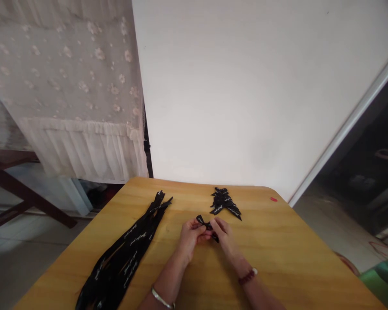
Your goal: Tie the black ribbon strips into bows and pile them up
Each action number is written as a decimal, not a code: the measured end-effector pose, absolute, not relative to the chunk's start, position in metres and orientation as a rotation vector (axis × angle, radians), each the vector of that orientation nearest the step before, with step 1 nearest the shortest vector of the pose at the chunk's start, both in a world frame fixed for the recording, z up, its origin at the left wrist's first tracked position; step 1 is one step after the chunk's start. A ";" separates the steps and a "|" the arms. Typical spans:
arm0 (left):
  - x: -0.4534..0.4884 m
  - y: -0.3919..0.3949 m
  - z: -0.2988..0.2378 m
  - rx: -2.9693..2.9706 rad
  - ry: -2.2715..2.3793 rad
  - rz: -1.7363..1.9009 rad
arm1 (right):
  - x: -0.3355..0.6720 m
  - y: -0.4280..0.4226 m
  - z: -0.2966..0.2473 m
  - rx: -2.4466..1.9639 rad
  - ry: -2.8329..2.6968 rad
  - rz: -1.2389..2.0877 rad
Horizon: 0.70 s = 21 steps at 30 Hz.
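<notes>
Between my two hands is a black ribbon (pixel 201 220) with white lettering, looped into what looks like a bow. My left hand (pixel 191 234) pinches it from the left. From the other side my right hand (pixel 222 232) grips it near the middle, and a short tail pokes out below. The fingers cover the centre of the bow. Just beyond my hands lies a small pile of black ribbon bows (pixel 224 201). A long bundle of black printed ribbons (pixel 129 245) stretches along the left of the table.
The wooden table (pixel 278 258) stands against a white panel (pixel 233 94). A small red piece (pixel 273 199) lies near its far right corner. To the left hang a lace curtain (pixel 84 86) and a dark wooden stool (pixel 29 198). Something green (pixel 383 275) is at the lower right.
</notes>
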<state>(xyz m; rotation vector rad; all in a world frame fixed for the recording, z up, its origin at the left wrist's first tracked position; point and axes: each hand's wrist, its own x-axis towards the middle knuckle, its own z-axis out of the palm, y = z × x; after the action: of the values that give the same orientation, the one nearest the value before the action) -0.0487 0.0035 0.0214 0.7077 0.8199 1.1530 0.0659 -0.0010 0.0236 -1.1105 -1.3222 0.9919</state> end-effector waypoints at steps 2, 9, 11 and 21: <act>-0.049 0.003 0.021 0.707 0.805 1.157 | 0.065 -0.002 0.025 -1.089 -1.352 1.011; -0.048 0.003 0.018 0.696 0.826 1.181 | 0.065 -0.002 0.029 -1.090 -1.366 0.991; -0.048 0.003 0.018 0.690 0.821 1.187 | 0.065 -0.002 0.028 -1.093 -1.377 0.987; -0.044 0.002 0.019 0.709 0.910 1.224 | 0.065 -0.002 0.027 -1.090 -1.416 0.981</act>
<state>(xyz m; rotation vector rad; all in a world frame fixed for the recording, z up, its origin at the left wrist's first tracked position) -0.0443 0.0018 0.0193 0.7092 0.9098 1.2241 0.0649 -0.0019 0.0272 -1.0899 -1.4162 0.9809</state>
